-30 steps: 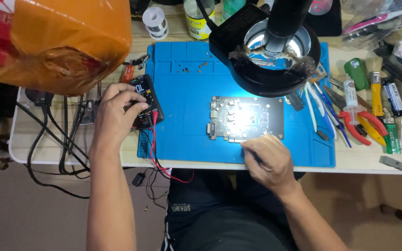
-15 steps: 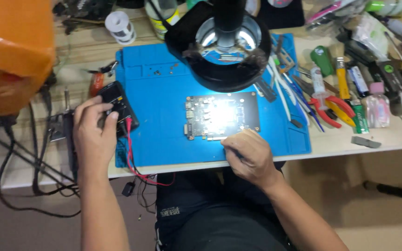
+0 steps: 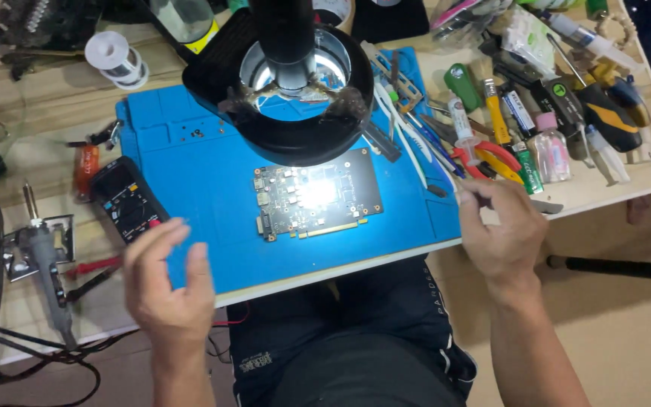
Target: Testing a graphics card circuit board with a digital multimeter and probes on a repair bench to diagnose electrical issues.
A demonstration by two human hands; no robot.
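On a blue work mat (image 3: 190,173) under a ring lamp (image 3: 295,90) lies a thin, stiff, fragile circuit board (image 3: 316,193), best lifted by its edges, between an open, empty left hand (image 3: 166,280) and a right hand (image 3: 500,226) pinching loosely near scattered tools.

Single head cam, looks steeply down from above onto blue mat (image 3: 190,188) and bench edge, close range; no 2nd view.

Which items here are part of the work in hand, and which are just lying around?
In use: circuit board, blue mat, ring-light magnifier, multimeter, left hand, right hand.
Lying about: solder spool, soldering iron, pliers, screwdrivers.
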